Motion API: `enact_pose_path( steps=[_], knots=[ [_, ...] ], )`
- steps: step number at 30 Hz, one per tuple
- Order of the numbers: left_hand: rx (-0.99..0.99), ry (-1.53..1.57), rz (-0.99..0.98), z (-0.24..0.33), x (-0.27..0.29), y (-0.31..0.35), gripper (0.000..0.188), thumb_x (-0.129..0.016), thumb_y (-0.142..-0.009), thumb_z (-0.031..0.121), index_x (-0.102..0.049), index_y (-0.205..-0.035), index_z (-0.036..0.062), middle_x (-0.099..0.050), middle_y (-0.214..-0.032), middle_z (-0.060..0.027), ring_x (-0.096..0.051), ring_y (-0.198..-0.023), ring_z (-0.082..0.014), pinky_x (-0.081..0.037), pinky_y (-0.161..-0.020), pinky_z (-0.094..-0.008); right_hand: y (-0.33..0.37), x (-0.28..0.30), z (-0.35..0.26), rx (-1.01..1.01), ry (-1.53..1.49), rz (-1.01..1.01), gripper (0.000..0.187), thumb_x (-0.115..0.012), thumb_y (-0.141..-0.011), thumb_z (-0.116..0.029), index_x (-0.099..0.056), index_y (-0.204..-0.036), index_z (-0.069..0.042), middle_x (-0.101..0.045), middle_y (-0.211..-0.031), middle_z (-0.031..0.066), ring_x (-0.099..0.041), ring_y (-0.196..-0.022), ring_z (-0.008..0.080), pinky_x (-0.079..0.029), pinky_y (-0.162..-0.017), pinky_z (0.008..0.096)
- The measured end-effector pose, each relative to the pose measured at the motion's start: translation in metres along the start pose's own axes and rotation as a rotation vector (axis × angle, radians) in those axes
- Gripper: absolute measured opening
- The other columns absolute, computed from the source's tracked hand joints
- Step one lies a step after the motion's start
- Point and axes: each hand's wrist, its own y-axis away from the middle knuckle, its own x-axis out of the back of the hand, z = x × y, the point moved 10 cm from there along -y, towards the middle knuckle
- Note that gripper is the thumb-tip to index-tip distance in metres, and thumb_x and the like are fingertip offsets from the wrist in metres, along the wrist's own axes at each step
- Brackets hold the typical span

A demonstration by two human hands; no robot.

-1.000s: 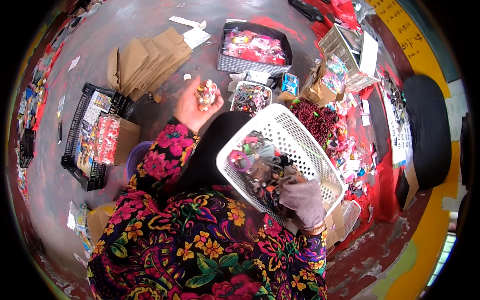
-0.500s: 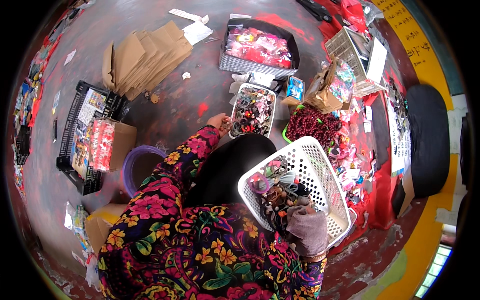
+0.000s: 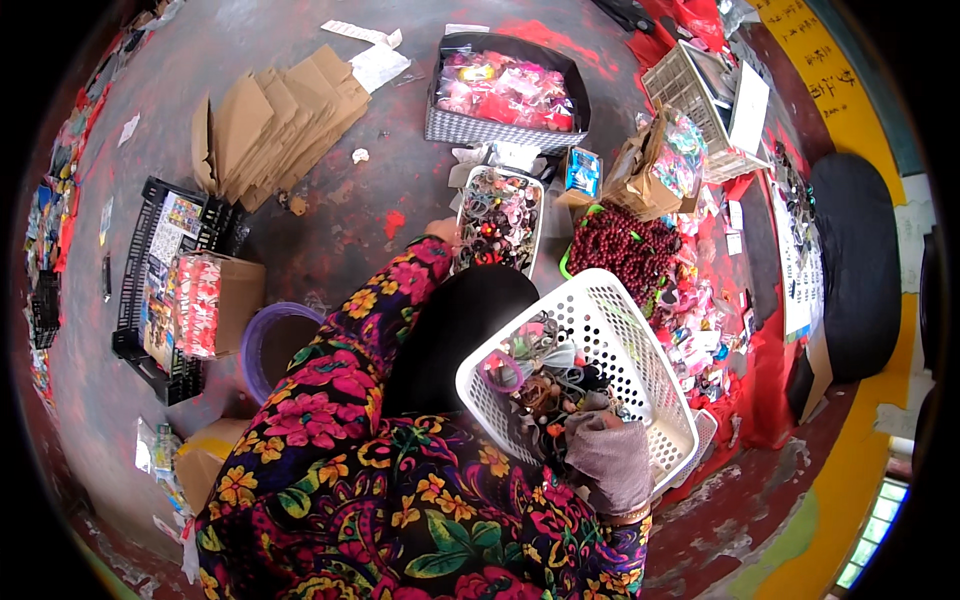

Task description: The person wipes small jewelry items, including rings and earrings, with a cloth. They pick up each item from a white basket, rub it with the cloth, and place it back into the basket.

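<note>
My left hand (image 3: 442,231) is at the left side of a small white basket (image 3: 541,225) filled with a jumble of hair ties and small trinkets. Its fingers are too hidden to read. A larger white perforated basket (image 3: 668,385) rests tilted by my lap, with hair ties, cords and a purple ring (image 3: 502,374) heaped at its left end. My right hand (image 3: 608,455), covered in a mauve-grey cloth or glove, lies over that heap at the basket's near side. What its fingers do is hidden.
Dark red beads (image 3: 620,246) pile up in a green tray beside packaged trinkets. Farther off stand a checked bin (image 3: 500,136) of pink packets and a crate (image 3: 690,100). On the left are flattened cardboard (image 3: 280,125), a black crate (image 3: 128,300) and a purple bucket (image 3: 258,350).
My left hand has moved slightly, from just outside the small basket to against its left side. My right hand stays in the larger basket. The whole view has shifted a little.
</note>
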Motion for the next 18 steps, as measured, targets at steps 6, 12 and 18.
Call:
enact_pose_path(
  steps=[6,12,18],
  knots=[
    [-0.192,0.154,0.111,0.038,0.044,0.067,0.014,-0.057,-0.082,0.020,-0.061,-0.086,0.0070,-0.063,-0.075,-0.0042,-0.059,-0.065,-0.0164,-0.048,-0.059,-0.0304,-0.003,-0.016,-0.012,0.054,-0.221,-0.127,0.012,-0.055,-0.078,0.003,-0.061,-0.088,0.005,-0.062,-0.074,0.0034,-0.056,-0.065,0.0058,-0.045,-0.056,0.0171],
    [-0.628,-0.042,-0.057,0.161,-0.044,0.254,0.018,-0.055,-0.087,0.023,-0.060,-0.094,0.0066,-0.062,-0.090,-0.0037,-0.059,-0.083,-0.0134,-0.046,-0.073,-0.0280,0.000,-0.042,-0.004,0.313,-0.115,-0.331,0.010,-0.061,-0.071,0.000,-0.063,-0.080,-0.002,-0.062,-0.073,0.0039,-0.058,-0.064,0.0144,-0.046,-0.054,0.0247],
    [-1.106,-0.664,-0.403,0.187,-0.186,0.461,0.016,-0.050,-0.091,0.012,-0.058,-0.099,0.0006,-0.062,-0.097,-0.0058,-0.059,-0.085,-0.0115,-0.046,-0.073,-0.0276,0.036,-0.059,-0.074,0.886,0.372,-0.425,0.019,-0.063,-0.069,-0.007,-0.067,-0.088,-0.006,-0.063,-0.086,0.0088,-0.059,-0.082,0.0198,-0.045,-0.075,0.0277]
  ],
)
